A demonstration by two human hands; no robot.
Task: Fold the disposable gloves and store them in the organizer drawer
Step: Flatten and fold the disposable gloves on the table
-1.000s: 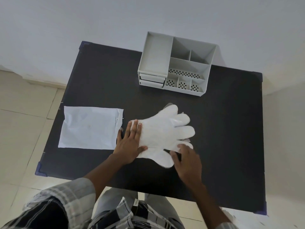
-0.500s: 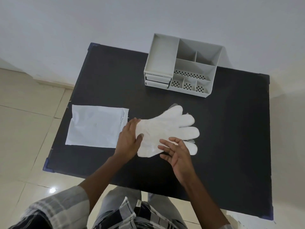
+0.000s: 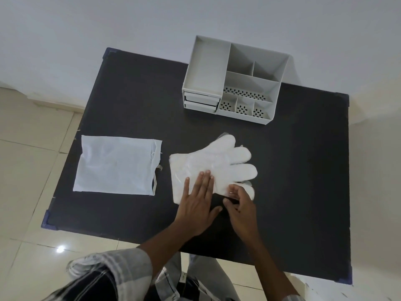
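Here: black table (image 3: 303,170) | beige tiled floor (image 3: 28,170) | white wall (image 3: 108,22)

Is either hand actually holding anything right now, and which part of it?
The right hand pinches the gloves at the near thumb flap. The left hand holds nothing; it lies flat, pressing on the palm area.

On the worktop (image 3: 130,101) the organizer (image 3: 233,80) stands at twelve o'clock. The gloves (image 3: 208,164) lie at centre, a flat bag (image 3: 115,167) at nine o'clock beside them. Both hands (image 3: 199,203) rest on the gloves' six o'clock edge.
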